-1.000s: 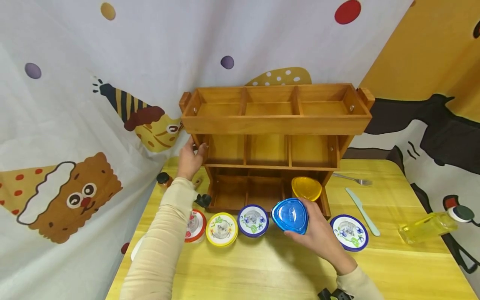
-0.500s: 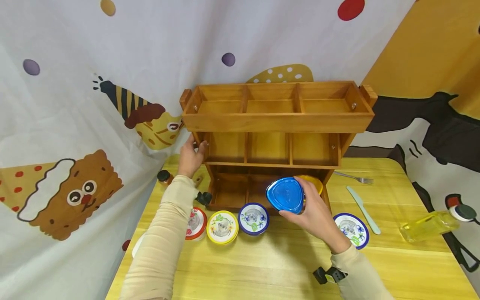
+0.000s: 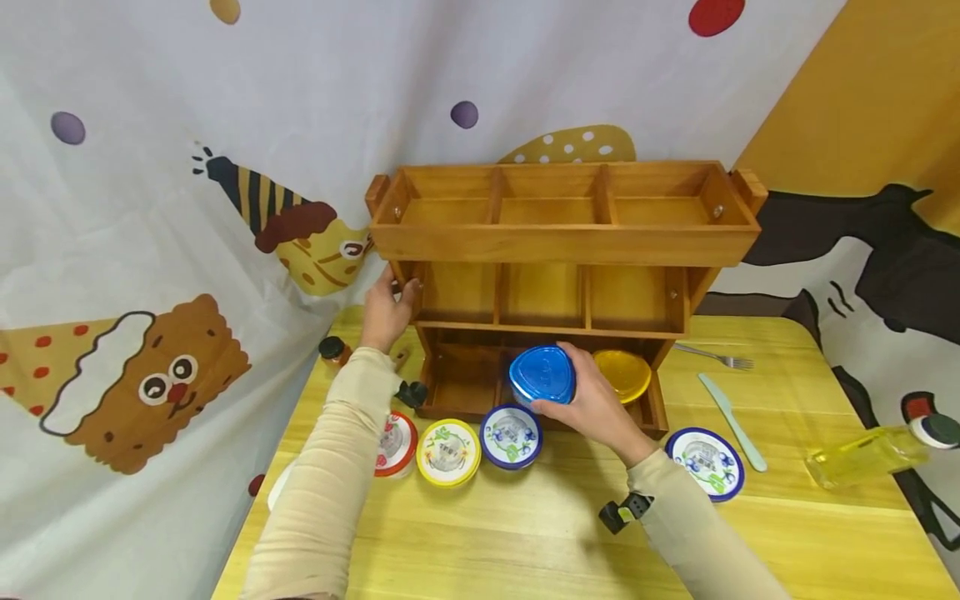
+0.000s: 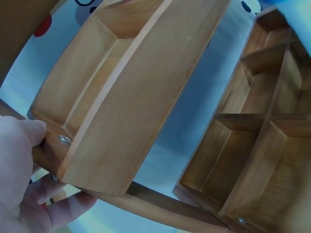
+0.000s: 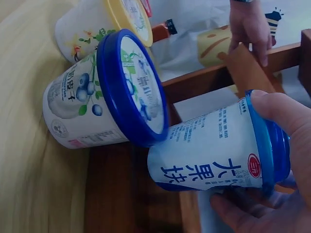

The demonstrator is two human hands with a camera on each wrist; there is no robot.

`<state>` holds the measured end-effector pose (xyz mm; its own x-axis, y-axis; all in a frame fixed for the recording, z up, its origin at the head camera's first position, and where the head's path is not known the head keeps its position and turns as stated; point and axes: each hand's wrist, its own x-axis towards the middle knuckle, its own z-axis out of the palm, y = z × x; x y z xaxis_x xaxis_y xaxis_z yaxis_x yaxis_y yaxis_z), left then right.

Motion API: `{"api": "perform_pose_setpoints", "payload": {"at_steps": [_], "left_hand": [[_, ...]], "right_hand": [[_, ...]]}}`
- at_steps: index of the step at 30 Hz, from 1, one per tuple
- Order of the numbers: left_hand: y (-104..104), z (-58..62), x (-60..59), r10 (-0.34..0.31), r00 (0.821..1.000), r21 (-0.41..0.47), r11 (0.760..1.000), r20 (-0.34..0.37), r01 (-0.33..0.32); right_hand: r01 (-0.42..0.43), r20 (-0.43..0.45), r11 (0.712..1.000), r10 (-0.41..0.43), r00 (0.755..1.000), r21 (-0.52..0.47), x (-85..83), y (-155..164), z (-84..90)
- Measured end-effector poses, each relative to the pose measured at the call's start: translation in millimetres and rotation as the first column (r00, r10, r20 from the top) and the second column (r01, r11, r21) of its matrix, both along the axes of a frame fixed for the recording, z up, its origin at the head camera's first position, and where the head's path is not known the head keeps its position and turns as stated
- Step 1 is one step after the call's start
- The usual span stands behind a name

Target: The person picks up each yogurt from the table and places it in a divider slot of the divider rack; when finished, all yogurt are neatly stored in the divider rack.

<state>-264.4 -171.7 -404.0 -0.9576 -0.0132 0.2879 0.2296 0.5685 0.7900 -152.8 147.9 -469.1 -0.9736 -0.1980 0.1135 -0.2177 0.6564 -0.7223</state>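
My right hand [image 3: 596, 408] grips a yogurt cup [image 3: 542, 375] with a blue lid around its side, over the middle compartment of the bottom tier of a wooden tiered box [image 3: 562, 246]. In the right wrist view the yogurt cup [image 5: 206, 150] is tilted, its white wall printed with blue characters. My left hand [image 3: 386, 312] holds the left end of the middle tier. The left wrist view shows the thumb [image 4: 34, 131] inside that end and fingers outside. A yellow-lidded cup [image 3: 622, 375] sits in the bottom tier's right compartment.
Tubs with red [image 3: 395, 446], yellow [image 3: 448, 452] and blue [image 3: 512, 437] rims stand before the box. Another blue-rimmed tub [image 3: 705, 463], a green knife [image 3: 733, 423], a fork [image 3: 720, 358] and an oil bottle [image 3: 870, 457] are at right. A dark-capped jar [image 3: 334, 350] stands at left.
My right hand has carried the blue-lidded yogurt cup up and leftward, from in front of the box to over the bottom tier's middle compartment. My left hand keeps its hold.
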Motion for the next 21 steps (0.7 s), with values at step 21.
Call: {"api": "perform_pose_setpoints", "payload": {"at_steps": [21], "left_hand": [[-0.9, -1.6, -1.8, 0.004, 1.0, 0.007, 1.0, -0.004, -0.004]], "right_hand": [[0.074, 0.138, 0.996, -0.08, 0.987, 0.045, -26.3, -22.1, -37.2]]}}
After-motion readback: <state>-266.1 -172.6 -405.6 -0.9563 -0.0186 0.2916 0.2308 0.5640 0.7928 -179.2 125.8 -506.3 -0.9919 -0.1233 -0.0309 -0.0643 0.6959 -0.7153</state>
